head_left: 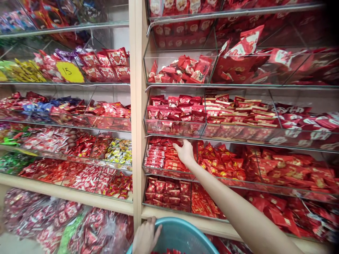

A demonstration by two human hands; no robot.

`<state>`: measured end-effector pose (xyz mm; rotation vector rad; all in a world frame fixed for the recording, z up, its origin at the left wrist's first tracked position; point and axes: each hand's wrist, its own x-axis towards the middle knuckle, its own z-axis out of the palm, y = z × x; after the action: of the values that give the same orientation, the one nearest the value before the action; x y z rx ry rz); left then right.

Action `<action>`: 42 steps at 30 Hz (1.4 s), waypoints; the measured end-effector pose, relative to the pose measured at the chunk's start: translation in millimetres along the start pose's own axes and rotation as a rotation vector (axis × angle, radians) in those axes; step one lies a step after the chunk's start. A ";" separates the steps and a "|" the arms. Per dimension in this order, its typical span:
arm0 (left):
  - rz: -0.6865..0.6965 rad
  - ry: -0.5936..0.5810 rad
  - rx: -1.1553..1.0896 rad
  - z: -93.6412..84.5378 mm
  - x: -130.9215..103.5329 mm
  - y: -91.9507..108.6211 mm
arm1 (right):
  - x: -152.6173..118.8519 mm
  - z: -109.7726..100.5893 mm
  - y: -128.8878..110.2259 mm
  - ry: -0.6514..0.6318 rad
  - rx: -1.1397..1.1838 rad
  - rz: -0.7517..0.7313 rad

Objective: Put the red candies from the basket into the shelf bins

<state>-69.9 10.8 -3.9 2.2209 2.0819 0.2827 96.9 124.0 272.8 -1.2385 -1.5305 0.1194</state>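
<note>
My right hand [184,153] reaches into a glass-fronted shelf compartment and rests at the right side of neatly stacked red packets [172,161]. Its thumb and fingers curve down there; whether a packet is between them is hidden. At the bottom, my left hand [146,235] grips the left rim of a blue-green tub [185,225], fingers bent over the edge. A few red packets [173,251] show inside the tub. Right of my right hand, loose red packets with yellow print [221,162] fill the neighbouring compartment.
Glass shelves of wrapped sweets rise on both sides of a pale wooden upright [137,106]. A yellow tag reading 15 [70,72] hangs at the left. Clear bags of sweets [39,215] lie below. A glass shelf edge [238,143] runs just above my right hand.
</note>
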 end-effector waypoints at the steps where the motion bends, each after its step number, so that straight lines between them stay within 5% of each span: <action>1: 0.002 0.002 0.001 -0.2 0.1 0.0 | -5.2 -1.8 0.9 -0.005 0.022 -0.033; 8: 0.001 0.011 -0.023 0.7 0.2 -0.3 | -45.9 -30.5 2.3 -0.052 -0.035 -0.397; 16: 0.006 0.027 0.003 1.5 0.3 -1.0 | -64.1 -50.7 2.4 -0.018 -0.005 -0.449; 21: 0.014 0.024 0.017 -3.3 0.1 0.8 | -101.1 -66.5 6.5 -0.024 0.088 -0.394; 27: 0.011 -0.004 0.058 -7.4 -0.5 3.8 | -186.7 -71.3 39.3 -0.249 -0.003 -0.264; 34: 0.002 -0.021 0.081 -12.5 -2.0 8.8 | -264.1 -35.5 101.2 -0.551 -0.142 0.003; 42: 0.010 -0.009 0.083 -12.6 -1.2 8.0 | -302.7 -3.8 132.2 -0.680 -0.441 0.220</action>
<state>-64.6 8.2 9.8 2.2740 2.1162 0.1901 134.4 -41.0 -11.0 -1.8404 -2.0650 0.3944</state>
